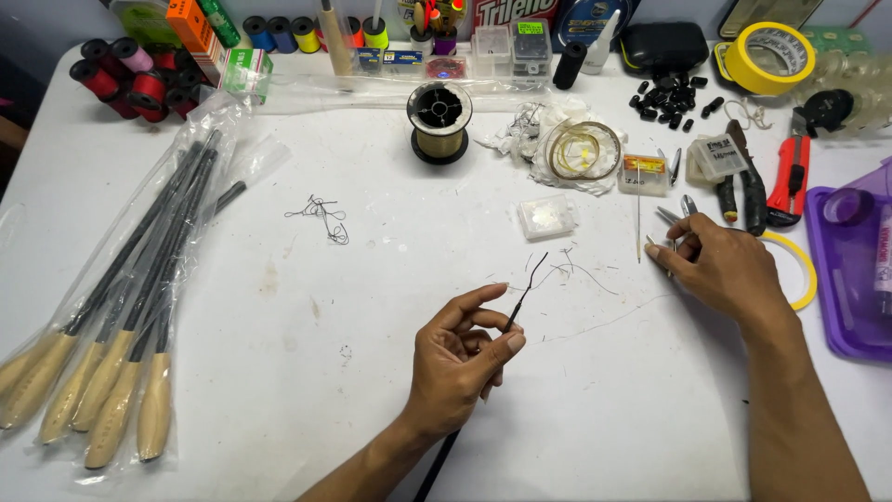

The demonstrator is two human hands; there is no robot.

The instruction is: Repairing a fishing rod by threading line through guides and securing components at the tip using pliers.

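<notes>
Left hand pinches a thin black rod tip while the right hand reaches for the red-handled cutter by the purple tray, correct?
Not quite. In the head view the right hand is at small silver scissors, not the red-handled cutter, which lies untouched. The left hand does pinch the thin black rod tip.

Five bagged rods (111, 307) with pale handles lie at the left of the frame. One spool of line (439, 121) stands at upper centre, one yellow tape roll (767, 58) at upper right, two hands below.
</notes>
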